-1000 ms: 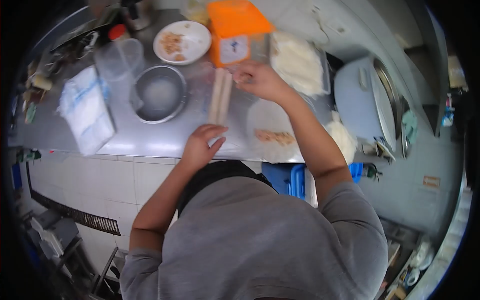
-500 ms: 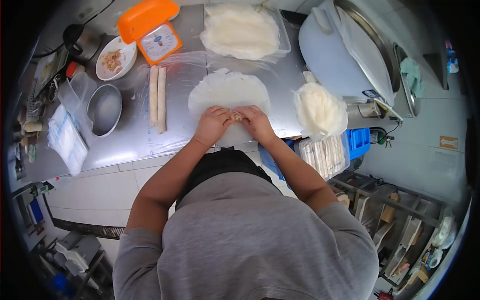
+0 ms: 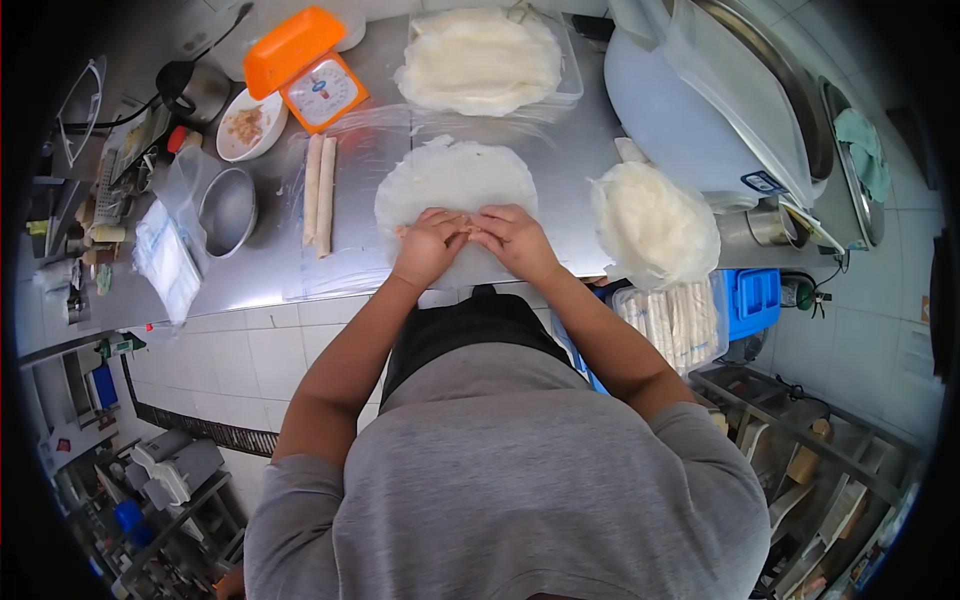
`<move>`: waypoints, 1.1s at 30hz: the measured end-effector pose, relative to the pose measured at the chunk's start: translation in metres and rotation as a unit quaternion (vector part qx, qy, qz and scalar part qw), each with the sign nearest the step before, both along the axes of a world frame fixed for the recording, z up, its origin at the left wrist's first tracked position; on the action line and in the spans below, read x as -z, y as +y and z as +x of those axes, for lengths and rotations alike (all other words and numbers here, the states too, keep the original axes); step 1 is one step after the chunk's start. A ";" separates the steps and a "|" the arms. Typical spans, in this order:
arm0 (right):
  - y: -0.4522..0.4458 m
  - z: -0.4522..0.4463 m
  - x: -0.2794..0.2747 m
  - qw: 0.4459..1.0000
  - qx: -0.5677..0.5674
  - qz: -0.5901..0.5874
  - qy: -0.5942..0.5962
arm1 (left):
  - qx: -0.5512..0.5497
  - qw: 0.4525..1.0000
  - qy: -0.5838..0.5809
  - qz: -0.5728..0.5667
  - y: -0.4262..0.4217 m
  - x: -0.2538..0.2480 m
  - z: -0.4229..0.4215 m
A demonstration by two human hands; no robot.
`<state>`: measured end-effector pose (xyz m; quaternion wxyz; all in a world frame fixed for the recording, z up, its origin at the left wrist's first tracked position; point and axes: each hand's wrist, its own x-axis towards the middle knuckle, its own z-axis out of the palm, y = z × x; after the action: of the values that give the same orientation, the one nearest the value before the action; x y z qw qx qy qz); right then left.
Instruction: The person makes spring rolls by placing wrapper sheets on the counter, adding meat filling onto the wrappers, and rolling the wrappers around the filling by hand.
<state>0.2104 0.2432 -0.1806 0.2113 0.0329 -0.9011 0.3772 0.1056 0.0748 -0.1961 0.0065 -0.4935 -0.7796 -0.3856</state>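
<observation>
A thin, round, whitish wrapper sheet lies on the steel table in front of me. On its near half, my left hand and my right hand meet fingertip to fingertip. Between them they pinch a pinkish minced filling, mostly covered by the fingers. A little of it shows past the left hand's outer side. Left of the sheet, two long pale rolls lie side by side on plastic film.
At the back are an orange scale, a white bowl with filling and a stack of sheets. More sheets sit at right, above a tub of rolls. A metal bowl stands left.
My hands have spread the filling sideways; some now shows by the left hand's outer side. The whole view has shifted slightly as the head moved.
</observation>
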 end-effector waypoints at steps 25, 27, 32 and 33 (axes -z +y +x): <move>0.044 0.029 0.006 0.983 0.019 -0.142 -0.113 | 0.037 0.997 0.017 -0.063 0.029 -0.007 0.009; 0.046 0.030 0.009 0.979 0.033 -0.164 -0.116 | -0.003 0.995 0.018 -0.101 0.001 -0.017 0.002; 0.015 0.006 -0.011 0.998 -0.016 0.023 -0.049 | -0.035 0.993 0.013 -0.114 -0.030 -0.023 -0.009; 0.001 -0.006 -0.009 0.996 -0.037 0.053 -0.062 | -0.035 0.992 -0.014 -0.118 -0.033 -0.010 -0.013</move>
<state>0.2047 0.2446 -0.1720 0.1385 0.0537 -0.9293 0.3382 0.0925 0.0421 -0.1859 -0.0489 -0.4577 -0.8363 -0.2977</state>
